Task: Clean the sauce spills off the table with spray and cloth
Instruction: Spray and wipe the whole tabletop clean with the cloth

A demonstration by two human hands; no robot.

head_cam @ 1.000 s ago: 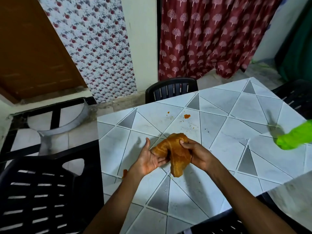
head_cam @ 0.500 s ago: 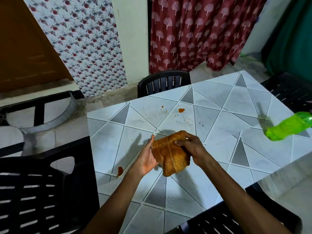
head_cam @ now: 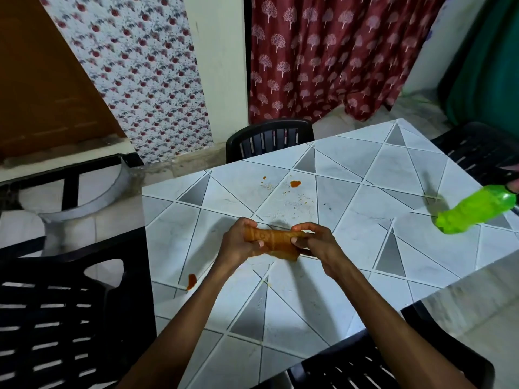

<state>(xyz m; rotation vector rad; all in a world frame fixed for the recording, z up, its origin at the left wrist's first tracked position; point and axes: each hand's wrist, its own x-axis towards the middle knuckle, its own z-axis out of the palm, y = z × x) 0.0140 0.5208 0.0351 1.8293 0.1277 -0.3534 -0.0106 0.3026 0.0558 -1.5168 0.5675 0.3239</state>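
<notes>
Head view: hands (head_cam: 238, 245) (head_cam: 317, 244) grip rolled cloth (head_cam: 276, 238), long axis left-to-right.

A maroon tree-print curtain (head_cam: 323, 57) hangs beside a cream wall (head_cam: 219, 66), a white floral-patterned panel (head_cam: 134, 74) and a brown wooden door (head_cam: 42, 80), with black slatted plastic chairs (head_cam: 269, 137) on a pale tiled floor (head_cam: 118, 217).
</notes>
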